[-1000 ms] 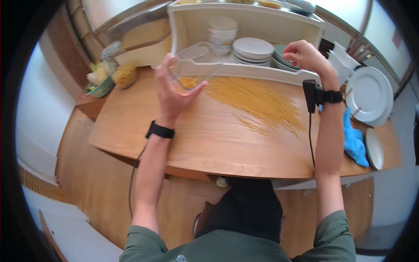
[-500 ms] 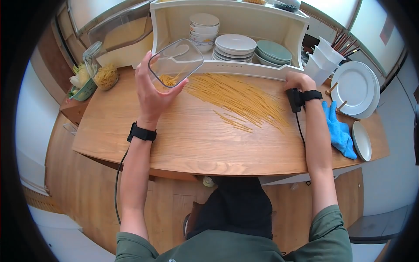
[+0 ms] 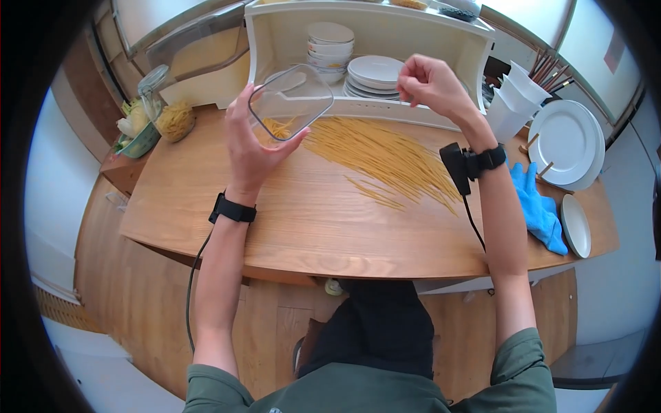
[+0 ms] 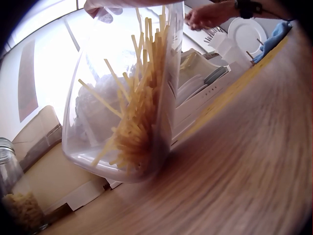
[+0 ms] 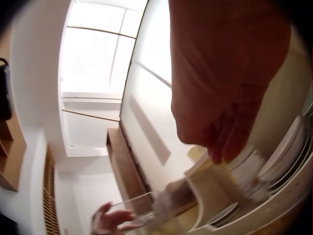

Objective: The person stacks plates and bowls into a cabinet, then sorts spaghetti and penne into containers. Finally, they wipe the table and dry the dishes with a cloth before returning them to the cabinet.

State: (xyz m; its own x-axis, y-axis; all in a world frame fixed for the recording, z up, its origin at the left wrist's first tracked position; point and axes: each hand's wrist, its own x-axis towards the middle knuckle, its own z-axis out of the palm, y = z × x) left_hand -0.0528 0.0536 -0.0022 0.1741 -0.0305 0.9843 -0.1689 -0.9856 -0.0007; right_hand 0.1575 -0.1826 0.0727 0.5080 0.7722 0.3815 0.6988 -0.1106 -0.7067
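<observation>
In the head view my left hand (image 3: 249,148) grips a clear rectangular container (image 3: 322,117) near its rim, thumb on one side and fingers on the other. The left wrist view shows a loose bunch of spaghetti (image 4: 134,129) standing and leaning inside it, its base close over the wooden tabletop. My right hand (image 3: 434,86) is raised in front of the white plates with its fingers curled together; no strand shows clearly at its fingertips. More spaghetti (image 3: 382,155) lies spread across the table, right of the container.
Along the back stands a white shelf (image 3: 413,110) with stacked bowls (image 3: 330,48) and plates (image 3: 375,72). On the right are white cups (image 3: 513,103), upright plates (image 3: 564,141) and a blue glove (image 3: 540,213). A pasta jar (image 3: 175,120) and a vegetable basket (image 3: 141,141) stand left.
My right hand dropped toward the table's right back, then rose and moved left to in front of the plates. The left hand keeps hold of the container in nearly the same place.
</observation>
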